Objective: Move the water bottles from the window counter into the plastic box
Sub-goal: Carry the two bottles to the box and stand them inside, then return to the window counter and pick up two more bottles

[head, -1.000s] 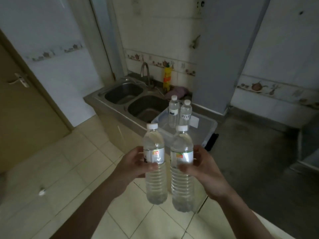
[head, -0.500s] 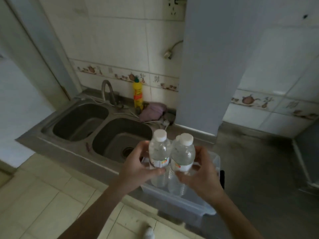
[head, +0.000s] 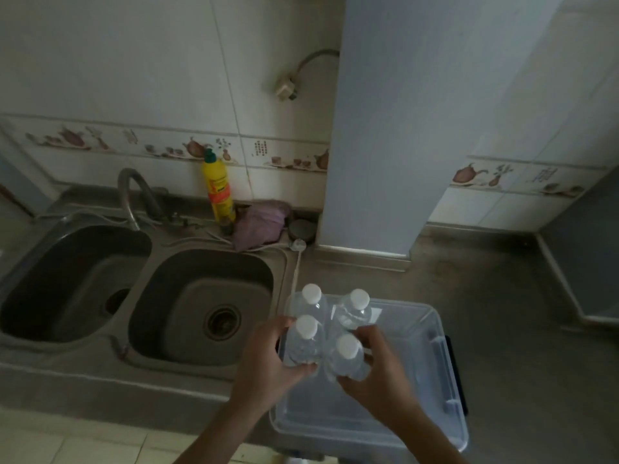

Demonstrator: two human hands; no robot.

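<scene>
The lower parts of all four water bottles are hard to make out through the clear walls of the plastic box [head: 438,373], and whether the two held bottles rest on its floor cannot be told. The near edge of the box is cut partly by the forearms, which run out of the picture at the bottom.

The left hand [head: 268,360] is wrapped around the near-left bottle [head: 306,343], thumb on its near side and fingers hidden behind it. The right hand [head: 378,373] is closed around the near-right bottle [head: 348,358], with fingertips seen past its shoulder. Both bottles are held upright, touching each other, inside the far-left part of the box.

Just beyond them two more capped bottles, the far-left bottle [head: 311,301] and the far-right bottle [head: 355,308], are seen standing in the box's far-left corner. The box is placed on the grey counter [head: 502,296], just right of the double sink [head: 201,306].
</scene>
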